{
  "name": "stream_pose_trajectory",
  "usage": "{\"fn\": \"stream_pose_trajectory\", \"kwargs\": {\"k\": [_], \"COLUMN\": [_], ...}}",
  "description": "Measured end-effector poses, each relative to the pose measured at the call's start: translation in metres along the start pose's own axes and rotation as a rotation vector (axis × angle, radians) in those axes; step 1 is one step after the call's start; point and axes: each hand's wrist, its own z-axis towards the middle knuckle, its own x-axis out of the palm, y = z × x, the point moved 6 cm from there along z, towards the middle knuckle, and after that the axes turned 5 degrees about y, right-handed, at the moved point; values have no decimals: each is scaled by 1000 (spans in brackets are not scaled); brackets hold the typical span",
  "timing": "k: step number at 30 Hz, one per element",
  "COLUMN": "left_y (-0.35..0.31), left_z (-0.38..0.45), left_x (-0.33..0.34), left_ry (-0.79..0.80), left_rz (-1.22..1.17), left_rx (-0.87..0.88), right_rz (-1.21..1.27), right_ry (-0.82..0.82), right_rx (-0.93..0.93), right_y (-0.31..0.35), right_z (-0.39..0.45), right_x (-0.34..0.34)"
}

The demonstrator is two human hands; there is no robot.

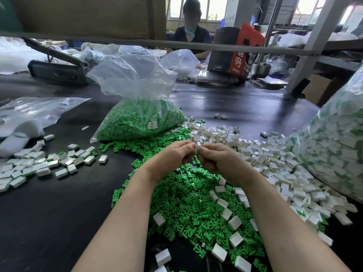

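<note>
- Loose white shells [163, 257] and a heap of green pieces [196, 205] sit right at the bottom of the frame on the dark worktop [59, 213], with both forearms coming in over them.
- Just above the middle of the frame, the left hand [172, 157] and right hand [218, 160] meet fingertip to fingertip. Each has a clenched grip, and together they pinch one small part [197, 148]. Only a pale sliver of it shows, so I can't tell if a green bit is in it.
- Looks to me like the fitting step: pushing a green piece into a white shell.
- Off at the left middle of the frame lie finished-looking ones [39, 163], white with green peeking out, well apart from the hands.
- An open bag of green pieces [137, 118] stands above the hands, and a huge bag [334, 154] bulges at the right edge.
- Next move, I'd guess: squeeze till it seats flush, then toss it toward the left pile. After that, one hand grabs a green and the other a white. The slot needs lining up first or it'll jam.
</note>
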Motion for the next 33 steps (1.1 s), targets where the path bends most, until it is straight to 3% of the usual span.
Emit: {"fn": "stream_pose_trajectory", "kwargs": {"k": [5,14,21,25,33], "left_y": [-1,-1,0,-3,-12], "left_z": [0,-1,-3,-3,-9], "left_x": [4,10,6,6,-2], "left_ry": [45,84,85,101,71], "left_rz": [-17,101,25,-59,19], "left_rx": [-5,-61,-55,-52,-13], "right_rz": [152,30,9,13,112], "right_ry": [42,63,36,34,-61], "right_rx": [-3,-19,-47,-49,-51], "right_y": [-8,-15,-14,-14,-8], "right_z": [1,3,5,4,3], "right_x": [0,-4,-6,-7,-8]}}
